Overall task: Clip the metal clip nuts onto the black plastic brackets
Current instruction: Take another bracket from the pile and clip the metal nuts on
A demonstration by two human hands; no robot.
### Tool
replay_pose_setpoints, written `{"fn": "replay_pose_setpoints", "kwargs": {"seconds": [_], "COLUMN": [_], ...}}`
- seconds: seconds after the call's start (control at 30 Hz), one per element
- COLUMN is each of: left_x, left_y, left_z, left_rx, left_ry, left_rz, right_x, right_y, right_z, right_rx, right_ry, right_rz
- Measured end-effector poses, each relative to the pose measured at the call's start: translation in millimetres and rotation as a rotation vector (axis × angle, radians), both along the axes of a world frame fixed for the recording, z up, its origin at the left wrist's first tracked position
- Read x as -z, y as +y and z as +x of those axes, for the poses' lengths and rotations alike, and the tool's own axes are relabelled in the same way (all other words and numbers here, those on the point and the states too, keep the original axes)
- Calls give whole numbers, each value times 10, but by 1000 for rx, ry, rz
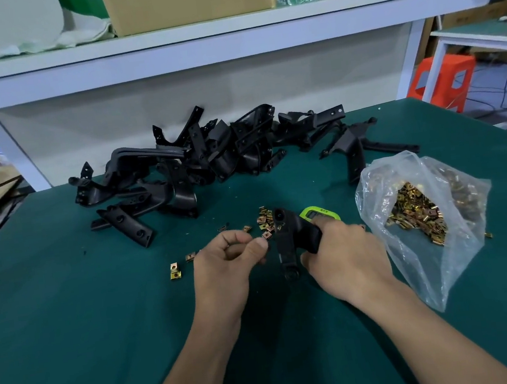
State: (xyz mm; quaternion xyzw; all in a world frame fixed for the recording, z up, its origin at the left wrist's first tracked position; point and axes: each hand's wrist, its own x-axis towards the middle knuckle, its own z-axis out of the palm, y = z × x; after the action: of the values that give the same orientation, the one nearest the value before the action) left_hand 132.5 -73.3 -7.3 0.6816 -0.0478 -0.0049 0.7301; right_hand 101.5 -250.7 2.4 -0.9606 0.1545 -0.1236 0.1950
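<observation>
One black bracket (284, 242), centre frame, gripped by right hand (346, 257), probably presenting its edge for clipping; left hand (222, 262) curled beside it, contents indiscernible.

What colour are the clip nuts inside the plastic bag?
Brassy gold; the clip nuts in the plastic bag show best in the head view.
</observation>
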Motion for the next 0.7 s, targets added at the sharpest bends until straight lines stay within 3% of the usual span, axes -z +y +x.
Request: {"fn": "replay_pose_setpoints", "kwargs": {"seconds": [0.13, 0.23, 0.7], "left_x": [-43, -59, -109], "left_y": [-2, -2, 97], "left_z": [-24, -21, 23], "left_rx": [41, 24, 287], "left_ry": [-11, -47, 155], "left_rz": [-80, -32, -90], "right_x": [-10, -9, 12], "right_y": [2, 5, -10], "right_z": [-6, 0, -13], "right_rx": [-7, -8, -23], "right_ry": [-1, -10, -20], "right_rz": [-4, -8, -42]}}
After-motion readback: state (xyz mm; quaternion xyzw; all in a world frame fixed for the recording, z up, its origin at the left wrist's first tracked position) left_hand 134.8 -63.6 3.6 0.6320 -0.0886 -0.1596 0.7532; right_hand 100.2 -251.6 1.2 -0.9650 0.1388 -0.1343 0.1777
